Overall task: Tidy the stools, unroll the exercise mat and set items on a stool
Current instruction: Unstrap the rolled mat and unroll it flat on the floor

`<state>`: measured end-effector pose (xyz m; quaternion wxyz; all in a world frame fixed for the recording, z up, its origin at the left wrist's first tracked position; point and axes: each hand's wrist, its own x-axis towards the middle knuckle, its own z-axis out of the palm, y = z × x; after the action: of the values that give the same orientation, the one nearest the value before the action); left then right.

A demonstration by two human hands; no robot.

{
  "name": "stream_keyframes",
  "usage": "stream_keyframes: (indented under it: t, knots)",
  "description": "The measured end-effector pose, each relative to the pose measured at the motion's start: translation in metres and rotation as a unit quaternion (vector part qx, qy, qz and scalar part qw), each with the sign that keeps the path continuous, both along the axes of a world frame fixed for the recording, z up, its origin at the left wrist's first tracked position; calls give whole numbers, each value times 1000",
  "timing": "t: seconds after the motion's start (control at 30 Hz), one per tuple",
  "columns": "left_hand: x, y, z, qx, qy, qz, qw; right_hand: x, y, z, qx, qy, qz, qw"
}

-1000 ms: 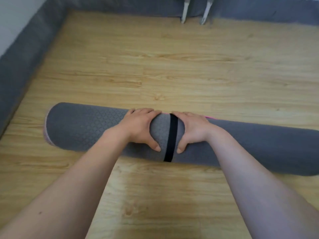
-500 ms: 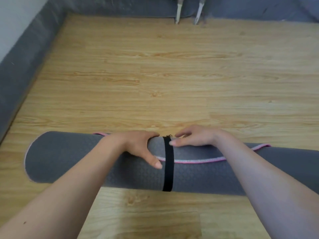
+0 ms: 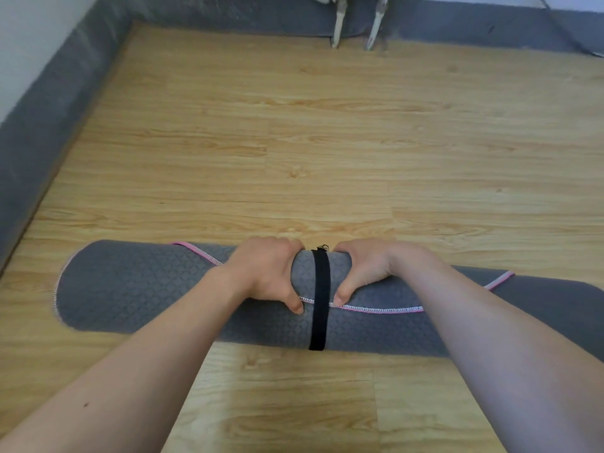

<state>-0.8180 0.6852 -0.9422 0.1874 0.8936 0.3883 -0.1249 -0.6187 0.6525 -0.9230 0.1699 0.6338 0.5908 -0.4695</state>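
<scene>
Fingers (image 3: 287, 245) of both hands were curled over the rolled mat (image 3: 147, 289) — left hand (image 3: 264, 273) and right hand (image 3: 369, 269) gripped it either side of the black strap (image 3: 319, 305) between the thumbs. Mat lay on the wood floor (image 3: 294, 142) under the palms. Best bet, I'd guess: pin the roll steady and slide the strap off one end — no yanking.

I see a light brown wood floor (image 3: 327, 142). A grey strip (image 3: 49, 109) runs along the bottom of the white wall (image 3: 23, 31). Two thin white legs (image 3: 337, 27) stand far away.
</scene>
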Motion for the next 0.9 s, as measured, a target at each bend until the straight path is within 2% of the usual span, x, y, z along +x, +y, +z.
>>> stream_keyframes:
  t: [0.1,0.17,0.23,0.3,0.37,0.43,0.53,0.63,0.73,0.9]
  knots:
    - [4,11,3,107,-43,5,993,5,10,7,110,-25,-3,994]
    - [7,11,0,176,-54,11,983,6,12,9,217,-96,25,971]
    - [8,5,-5,208,-46,18,977,6,9,6,267,-157,63,949]
    - [5,2,-7,173,-51,24,983,10,10,9,232,-127,40,964]
    - [-1,9,-1,94,-100,55,989,19,18,17,208,-23,-56,976]
    - [-6,17,2,47,-142,101,983,20,20,15,232,50,-133,962]
    - [-9,12,-4,21,-101,102,989,10,12,0,244,109,-172,948]
    - [-7,12,-7,-15,-65,103,993,10,9,-5,205,173,-212,940]
    - [-4,21,-3,-61,-52,118,990,8,9,-4,188,195,-199,942]
    - [6,28,-1,-103,-14,139,985,1,5,-7,219,218,-247,918]
